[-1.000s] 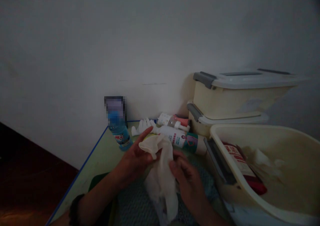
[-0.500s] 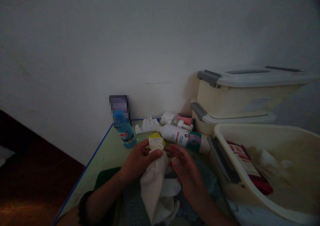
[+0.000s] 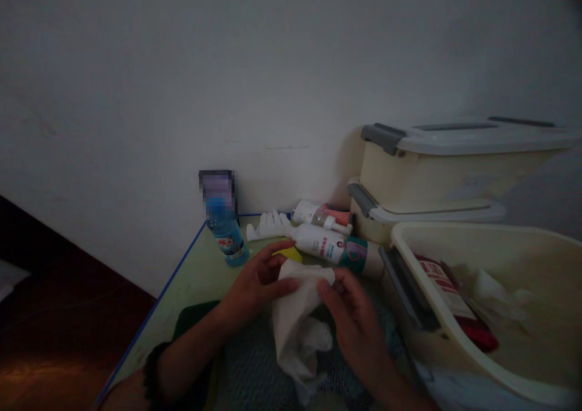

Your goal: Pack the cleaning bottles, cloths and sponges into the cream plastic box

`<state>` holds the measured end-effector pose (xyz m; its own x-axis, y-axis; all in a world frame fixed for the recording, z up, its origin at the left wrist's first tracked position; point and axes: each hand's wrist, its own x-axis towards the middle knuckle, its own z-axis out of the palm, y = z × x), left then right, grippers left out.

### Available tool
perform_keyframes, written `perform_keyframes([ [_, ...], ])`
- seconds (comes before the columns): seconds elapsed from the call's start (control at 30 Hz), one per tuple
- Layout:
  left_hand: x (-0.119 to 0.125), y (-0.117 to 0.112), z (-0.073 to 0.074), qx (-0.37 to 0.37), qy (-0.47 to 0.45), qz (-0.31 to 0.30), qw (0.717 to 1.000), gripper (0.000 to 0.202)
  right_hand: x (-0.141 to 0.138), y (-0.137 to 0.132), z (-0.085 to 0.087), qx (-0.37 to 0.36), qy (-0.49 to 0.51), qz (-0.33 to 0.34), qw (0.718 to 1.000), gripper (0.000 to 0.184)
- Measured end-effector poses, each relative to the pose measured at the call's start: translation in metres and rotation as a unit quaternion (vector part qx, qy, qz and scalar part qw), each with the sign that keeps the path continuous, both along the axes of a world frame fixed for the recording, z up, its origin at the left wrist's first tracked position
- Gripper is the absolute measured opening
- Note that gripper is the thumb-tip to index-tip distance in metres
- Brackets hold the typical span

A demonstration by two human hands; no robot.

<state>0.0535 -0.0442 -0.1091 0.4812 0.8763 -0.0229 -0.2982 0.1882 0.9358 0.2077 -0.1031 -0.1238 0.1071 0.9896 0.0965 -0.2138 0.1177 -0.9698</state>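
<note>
Above green tabletop point(image 3: 182, 280), right of the blue bottle point(image 3: 231, 242), limp white material point(image 3: 297, 317) is being pinched thumb-to-finger by left hand point(image 3: 254, 287) and right hand point(image 3: 357, 320).

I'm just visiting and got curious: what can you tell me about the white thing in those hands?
The white thing looks like thin, soft, pliable material, plain off-white and without visible print. Whether it is a glove or a simple cloth, I can't tell. Its upper edge is pinched by the left hand and the right hand, thumbs on the near side. Below, it droops in loose, crumpled folds over a blue-grey textured mat; whether its lower end touches the mat is unclear.
</note>
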Motion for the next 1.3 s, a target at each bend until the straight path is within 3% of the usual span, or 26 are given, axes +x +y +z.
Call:
perform_keyframes([
  [0.13, -0.002, 0.003, -0.004, -0.017, -0.033, 0.022, 0.999, 0.037, 0.003, -0.002, -0.001, -0.013, -0.026, 0.006, 1.0, 0.025],
  [0.33, 0.0, 0.005, -0.004, -0.014, 0.009, 0.017, 1.0, 0.055, 0.003, -0.01, -0.011, 0.0, -0.053, 0.066, 0.996, 0.041],
  [0.57, 0.0, 0.004, -0.002, -0.058, 0.0, 0.079, 0.995, 0.032, 0.0, -0.006, -0.001, -0.02, 0.015, 0.065, 0.998, 0.02],
  [0.73, 0.001, 0.004, -0.002, -0.074, 0.014, 0.094, 0.993, 0.022, -0.004, 0.005, 0.002, -0.056, 0.071, 0.027, 0.996, 0.034],
  [0.87, 0.001, 0.003, 0.0, -0.073, 0.016, 0.1, 0.992, 0.02, -0.004, 0.007, 0.001, -0.082, 0.114, 0.03, 0.99, 0.033],
  [1.03, 0.0, 0.001, 0.002, -0.061, -0.007, 0.057, 0.996, 0.027, 0.001, 0.004, 0.004, -0.124, 0.158, 0.048, 0.978, 0.042],
  [1.13, -0.001, 0.0, 0.0, -0.024, 0.004, 0.04, 0.999, 0.022, 0.002, 0.003, 0.004, -0.127, 0.148, 0.07, 0.978, 0.045],
  [1.3, -0.003, -0.001, -0.004, 0.005, 0.055, 0.055, 0.997, 0.014, -0.002, 0.002, 0.003, -0.097, 0.071, 0.048, 0.992, 0.028],
])
